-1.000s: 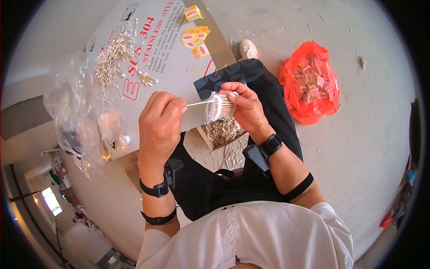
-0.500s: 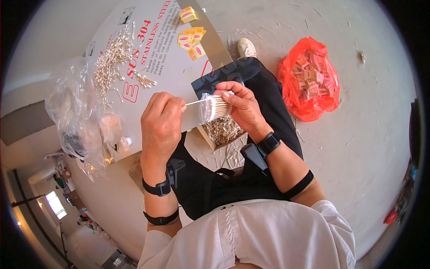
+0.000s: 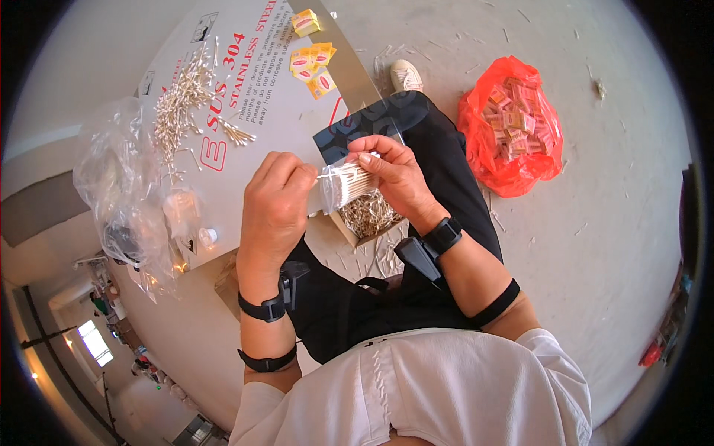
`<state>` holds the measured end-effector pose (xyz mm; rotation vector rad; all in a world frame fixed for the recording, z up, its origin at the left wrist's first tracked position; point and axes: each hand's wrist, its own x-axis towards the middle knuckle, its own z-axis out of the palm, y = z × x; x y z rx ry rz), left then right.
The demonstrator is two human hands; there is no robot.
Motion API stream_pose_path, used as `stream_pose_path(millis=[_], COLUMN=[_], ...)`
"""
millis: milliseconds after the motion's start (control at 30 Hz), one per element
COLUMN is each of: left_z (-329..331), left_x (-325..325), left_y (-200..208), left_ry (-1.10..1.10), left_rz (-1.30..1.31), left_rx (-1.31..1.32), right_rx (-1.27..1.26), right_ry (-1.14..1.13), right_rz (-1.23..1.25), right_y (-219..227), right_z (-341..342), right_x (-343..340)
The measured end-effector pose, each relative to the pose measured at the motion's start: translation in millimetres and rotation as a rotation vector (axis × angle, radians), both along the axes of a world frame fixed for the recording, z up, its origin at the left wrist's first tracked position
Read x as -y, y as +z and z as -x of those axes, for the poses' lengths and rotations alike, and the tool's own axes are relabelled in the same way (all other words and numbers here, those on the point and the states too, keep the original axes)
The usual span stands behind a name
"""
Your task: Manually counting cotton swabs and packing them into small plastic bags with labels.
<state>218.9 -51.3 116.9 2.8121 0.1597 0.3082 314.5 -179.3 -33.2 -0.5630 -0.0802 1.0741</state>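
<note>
My right hand (image 3: 398, 175) grips a small clear bag of cotton swabs (image 3: 352, 183) between thumb and fingers. The swabs lie side by side in the bag, tips toward the left. My left hand (image 3: 279, 204) is closed in a pinch at the bag's left end, on a single cotton swab (image 3: 323, 176). Only a short piece of that swab shows between fingers and bag. Below the bag, between my legs, a cardboard box (image 3: 352, 235) holds many loose swabs. A loose heap of swabs (image 3: 181, 111) lies on the table to the left, a small bunch (image 3: 238, 134) beside it.
The printed table (image 3: 260, 156) bears yellow cards (image 3: 311, 59), a small yellow packet (image 3: 306, 23) and a crumpled clear plastic bag (image 3: 111, 171) at its left edge. A red plastic bag (image 3: 476, 160) full of small packs stands on the floor at right. Swabs are scattered there.
My left hand and the bag have come closer together. The single swab's long bare stick showed before; now most of it is at or inside the bag.
</note>
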Motion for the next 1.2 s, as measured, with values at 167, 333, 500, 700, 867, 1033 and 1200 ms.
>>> stream_pose_path(millis=[167, 333, 500, 700, 867, 1033, 1200], left_z=[0, 8, 11, 12, 17, 15, 12], left_x=[16, 30, 42, 47, 40, 39, 42], left_y=[-11, -30, -34, -40, -40, -42, -45], left_ry=[0.081, 0.434, 0.415, 0.404, 0.493, 0.507, 0.487], left_rz=[0.152, 0.563, 0.341, 0.274, 0.657, 0.857, 0.878], left_rx=[0.009, 0.260, 0.309, 0.364, 0.320, 0.288, 0.313], right_rx=[-0.055, -0.100, -0.113, -0.118, -0.083, -0.073, -0.067], right_ry=[0.000, -0.032, -0.021, -0.017, -0.004, 0.011, 0.020], right_rz=[0.000, -0.065, -0.071, -0.074, -0.073, -0.071, -0.057], right_y=[-1, -3, 0, -1, 1, 1, 4], right_z=[1, -2, -1, -1, -2, -2, -1], right_x=[-1, 1, 1, 2, 3, 2, 2])
